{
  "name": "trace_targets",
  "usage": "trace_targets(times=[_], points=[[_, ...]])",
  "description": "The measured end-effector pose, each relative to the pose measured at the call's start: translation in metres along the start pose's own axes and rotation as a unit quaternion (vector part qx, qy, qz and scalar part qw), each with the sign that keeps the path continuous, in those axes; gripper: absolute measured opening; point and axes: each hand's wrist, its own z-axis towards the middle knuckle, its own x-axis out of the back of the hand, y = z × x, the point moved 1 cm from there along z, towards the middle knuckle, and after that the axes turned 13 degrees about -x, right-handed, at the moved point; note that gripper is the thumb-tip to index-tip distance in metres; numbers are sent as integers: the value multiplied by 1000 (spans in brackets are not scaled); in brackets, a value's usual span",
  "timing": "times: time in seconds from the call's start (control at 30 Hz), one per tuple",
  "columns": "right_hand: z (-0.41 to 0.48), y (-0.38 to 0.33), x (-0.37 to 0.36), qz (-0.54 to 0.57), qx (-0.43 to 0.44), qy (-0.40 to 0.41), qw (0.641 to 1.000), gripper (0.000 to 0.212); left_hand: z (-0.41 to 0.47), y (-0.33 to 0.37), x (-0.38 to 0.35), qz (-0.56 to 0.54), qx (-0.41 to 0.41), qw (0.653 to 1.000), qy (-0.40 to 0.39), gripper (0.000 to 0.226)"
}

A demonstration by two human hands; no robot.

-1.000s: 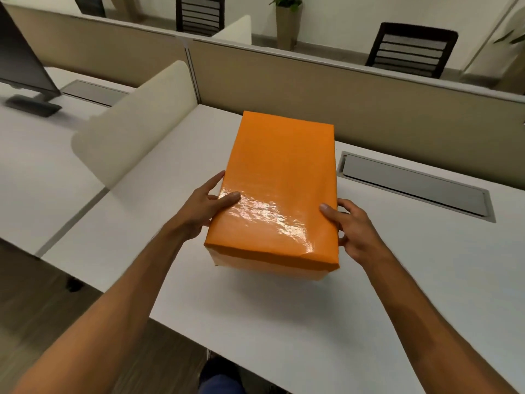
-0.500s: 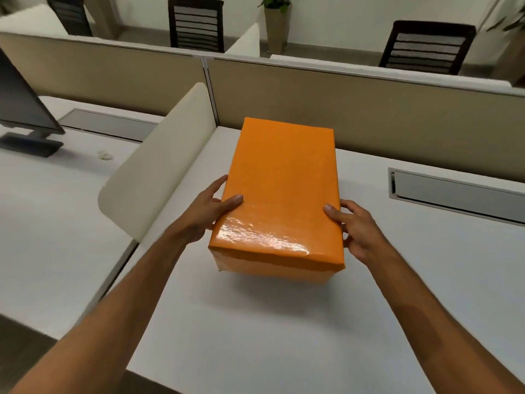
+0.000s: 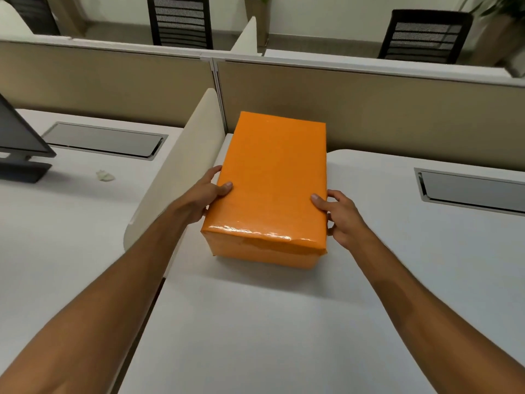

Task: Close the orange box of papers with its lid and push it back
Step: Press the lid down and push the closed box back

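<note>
The orange box (image 3: 284, 253) stands on the white desk (image 3: 284, 322) with its glossy orange lid (image 3: 272, 177) fully on top; no papers show. Its far end sits close to the beige back partition. My left hand (image 3: 204, 199) holds the box's left side, thumb resting on the lid's edge. My right hand (image 3: 342, 216) holds the right side, thumb on the lid and fingers curled down the wall. Both hands grip the near half of the box.
A cream curved divider (image 3: 176, 180) stands just left of the box. The beige partition (image 3: 369, 109) runs across behind it. A grey cable hatch (image 3: 471, 191) lies at the right. On the left desk sit a monitor (image 3: 17, 137) and another hatch (image 3: 102, 139).
The box has slid away from me toward the back partition, with both hands staying on its sides. The view has shifted so the divider and left desk show more.
</note>
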Motion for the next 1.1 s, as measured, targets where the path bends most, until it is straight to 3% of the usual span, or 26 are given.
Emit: trace_targets(times=[0.37,0.63,0.87,1.1], points=[[9,-11,-30,-35,6,18,999,54,20,-3,23,8,5,1000,1,68],[11,-14,-35,-91,22,41,995,60,20,2,18,91,-39,992,73,66],[7,-18,-28,-206,53,97,972,74,9,9,4,269,-109,947,135,69],[-15,-32,11,-322,119,173,923,59,-5,25,-26,362,-118,917,120,73]])
